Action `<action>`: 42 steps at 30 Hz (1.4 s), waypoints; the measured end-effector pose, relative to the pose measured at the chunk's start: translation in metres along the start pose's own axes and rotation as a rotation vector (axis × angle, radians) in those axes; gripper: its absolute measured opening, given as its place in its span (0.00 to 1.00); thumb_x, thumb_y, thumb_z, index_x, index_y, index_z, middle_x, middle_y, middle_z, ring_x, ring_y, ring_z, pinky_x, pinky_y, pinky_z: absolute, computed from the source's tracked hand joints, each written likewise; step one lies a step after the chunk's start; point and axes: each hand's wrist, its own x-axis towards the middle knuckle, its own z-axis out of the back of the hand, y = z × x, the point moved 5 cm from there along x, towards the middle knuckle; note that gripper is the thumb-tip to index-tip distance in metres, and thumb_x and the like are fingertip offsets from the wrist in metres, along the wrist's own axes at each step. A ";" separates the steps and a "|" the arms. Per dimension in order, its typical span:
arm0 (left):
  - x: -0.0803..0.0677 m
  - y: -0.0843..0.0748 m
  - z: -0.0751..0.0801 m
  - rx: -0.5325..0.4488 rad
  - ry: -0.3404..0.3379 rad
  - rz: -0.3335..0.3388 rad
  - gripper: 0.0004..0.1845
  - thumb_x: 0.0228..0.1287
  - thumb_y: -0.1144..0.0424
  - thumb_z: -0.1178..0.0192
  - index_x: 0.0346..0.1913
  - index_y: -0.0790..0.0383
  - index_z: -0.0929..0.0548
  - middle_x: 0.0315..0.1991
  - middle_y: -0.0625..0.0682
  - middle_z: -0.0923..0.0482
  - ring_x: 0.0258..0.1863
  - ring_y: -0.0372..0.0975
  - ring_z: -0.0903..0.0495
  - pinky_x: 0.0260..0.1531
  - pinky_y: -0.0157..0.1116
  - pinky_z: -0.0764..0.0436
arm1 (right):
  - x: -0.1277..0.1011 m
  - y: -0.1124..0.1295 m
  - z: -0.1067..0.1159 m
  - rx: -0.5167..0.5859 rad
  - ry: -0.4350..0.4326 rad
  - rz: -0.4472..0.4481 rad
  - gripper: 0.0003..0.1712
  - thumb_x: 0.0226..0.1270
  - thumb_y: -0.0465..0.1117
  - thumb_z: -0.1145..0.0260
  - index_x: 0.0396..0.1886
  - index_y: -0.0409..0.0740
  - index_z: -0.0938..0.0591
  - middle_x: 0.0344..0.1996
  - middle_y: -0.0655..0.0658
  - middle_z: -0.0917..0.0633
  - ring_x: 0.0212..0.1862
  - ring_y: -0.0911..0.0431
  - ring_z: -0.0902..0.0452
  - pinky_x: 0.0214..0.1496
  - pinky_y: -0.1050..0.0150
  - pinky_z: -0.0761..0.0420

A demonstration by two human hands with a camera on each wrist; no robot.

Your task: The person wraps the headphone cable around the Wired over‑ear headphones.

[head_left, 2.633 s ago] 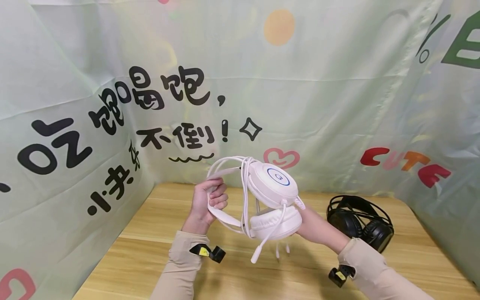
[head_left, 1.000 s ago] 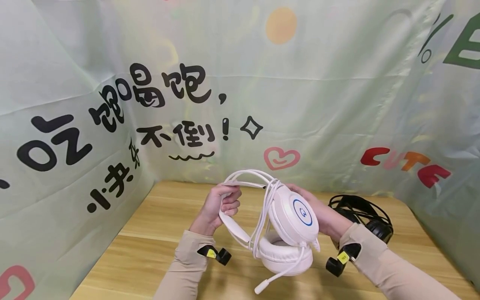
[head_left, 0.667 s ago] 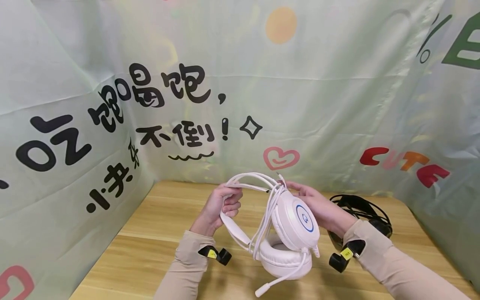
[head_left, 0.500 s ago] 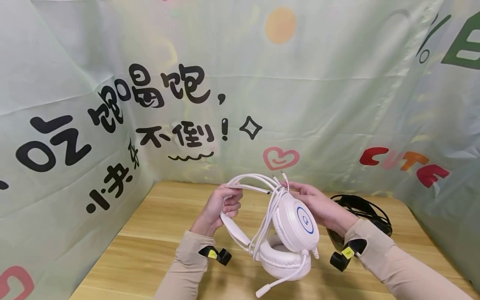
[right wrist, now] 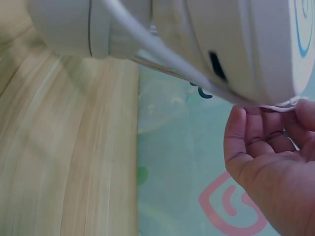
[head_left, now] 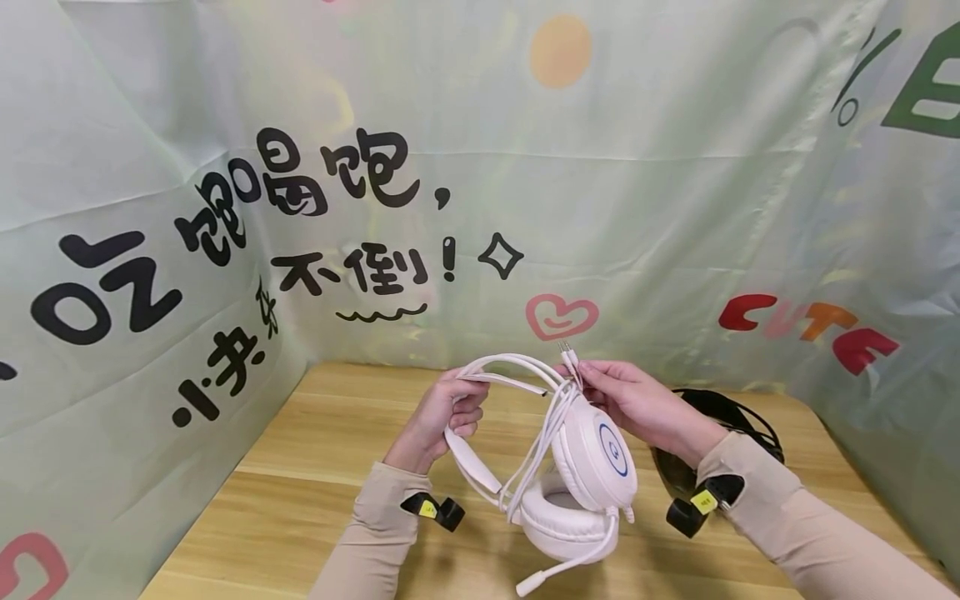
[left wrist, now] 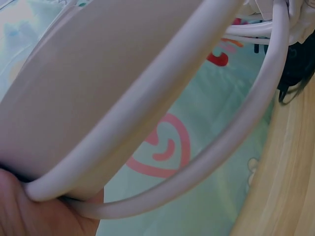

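A white headset [head_left: 585, 467] with a blue ring on its ear cup is held above the wooden table [head_left: 300, 500]. My left hand [head_left: 450, 412] grips its headband [left wrist: 113, 113] on the left side. My right hand [head_left: 626, 400] pinches the white cable's plug ends [head_left: 567, 357] at the top of the ear cup, with the cable [head_left: 543, 433] wound around the band. The microphone boom [head_left: 558, 571] hangs below the cups. In the right wrist view the fingers [right wrist: 261, 142] curl at the rim of the ear cup [right wrist: 236, 44].
A black headset [head_left: 720, 417] with its cable lies on the table behind my right forearm. Printed green cloth [head_left: 480, 183] walls the table at the back and both sides. Bare wood shows at the front left.
My right hand moved from under the ear cups to their top and now pinches the cable plugs. The headset sank a little and turned. My left hand kept its grip.
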 end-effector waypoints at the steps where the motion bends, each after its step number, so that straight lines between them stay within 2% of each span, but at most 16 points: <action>1: 0.000 0.000 0.000 0.002 -0.003 0.000 0.13 0.72 0.70 0.50 0.30 0.51 0.33 0.16 0.39 0.47 0.10 0.26 0.47 0.08 0.22 0.46 | 0.000 0.000 0.000 0.003 -0.001 0.006 0.19 0.90 0.51 0.50 0.63 0.58 0.14 0.47 0.56 0.09 0.49 0.65 0.15 0.51 0.69 0.14; 6: 0.000 0.002 0.003 0.003 -0.005 0.007 0.14 0.72 0.71 0.51 0.28 0.51 0.34 0.16 0.40 0.48 0.09 0.27 0.47 0.08 0.22 0.45 | -0.002 0.003 -0.001 0.005 -0.032 0.047 0.18 0.89 0.50 0.47 0.62 0.57 0.13 0.47 0.58 0.09 0.47 0.68 0.16 0.49 0.71 0.14; 10: 0.000 0.002 0.003 0.018 -0.007 0.009 0.14 0.71 0.71 0.51 0.28 0.51 0.34 0.15 0.40 0.48 0.09 0.27 0.47 0.09 0.22 0.45 | -0.005 0.005 -0.002 0.012 -0.041 0.072 0.17 0.88 0.47 0.45 0.62 0.61 0.12 0.55 0.61 0.09 0.51 0.69 0.15 0.51 0.72 0.14; 12: 0.001 0.002 0.004 0.032 -0.011 0.006 0.13 0.70 0.71 0.50 0.29 0.51 0.34 0.15 0.40 0.48 0.09 0.27 0.48 0.09 0.23 0.46 | -0.006 0.004 -0.003 0.008 -0.037 0.071 0.17 0.88 0.46 0.45 0.61 0.64 0.12 0.54 0.62 0.10 0.49 0.69 0.15 0.49 0.73 0.14; 17: 0.002 0.003 0.005 0.061 -0.014 0.011 0.12 0.68 0.72 0.51 0.29 0.53 0.34 0.16 0.40 0.48 0.10 0.28 0.48 0.09 0.23 0.45 | -0.009 0.003 -0.003 0.036 -0.004 0.097 0.18 0.88 0.44 0.45 0.60 0.61 0.11 0.48 0.59 0.09 0.47 0.68 0.15 0.49 0.72 0.14; 19: 0.002 0.003 0.005 0.064 -0.012 0.013 0.12 0.67 0.72 0.51 0.29 0.53 0.34 0.16 0.40 0.48 0.10 0.28 0.48 0.09 0.23 0.45 | -0.011 0.004 -0.003 0.045 0.013 0.126 0.18 0.89 0.43 0.46 0.59 0.59 0.10 0.48 0.58 0.08 0.48 0.67 0.14 0.51 0.72 0.13; 22: 0.002 0.003 0.005 0.061 -0.010 0.012 0.11 0.67 0.72 0.51 0.29 0.53 0.33 0.15 0.40 0.48 0.10 0.28 0.48 0.09 0.23 0.45 | -0.011 0.004 -0.003 0.013 0.017 0.169 0.18 0.89 0.42 0.47 0.55 0.59 0.10 0.48 0.58 0.08 0.48 0.67 0.14 0.52 0.72 0.13; 28: 0.002 0.003 0.007 0.055 -0.020 0.005 0.11 0.68 0.72 0.50 0.30 0.53 0.32 0.15 0.40 0.48 0.10 0.27 0.48 0.09 0.23 0.45 | -0.013 0.004 0.000 -0.040 -0.030 0.219 0.19 0.87 0.38 0.44 0.54 0.60 0.08 0.48 0.59 0.08 0.48 0.67 0.15 0.54 0.72 0.14; 36: 0.003 0.004 0.010 0.054 -0.043 0.001 0.11 0.68 0.72 0.50 0.30 0.53 0.32 0.15 0.40 0.48 0.09 0.28 0.47 0.09 0.23 0.45 | -0.013 0.005 0.003 -0.116 -0.098 0.228 0.18 0.84 0.37 0.40 0.53 0.60 0.07 0.50 0.60 0.08 0.50 0.66 0.14 0.55 0.70 0.14; 42: 0.003 0.004 0.011 0.039 -0.056 0.004 0.11 0.69 0.72 0.50 0.31 0.53 0.31 0.15 0.41 0.48 0.09 0.28 0.47 0.09 0.23 0.44 | -0.016 0.006 0.004 -0.155 -0.109 0.261 0.18 0.84 0.35 0.40 0.55 0.58 0.08 0.52 0.60 0.09 0.54 0.66 0.14 0.57 0.72 0.14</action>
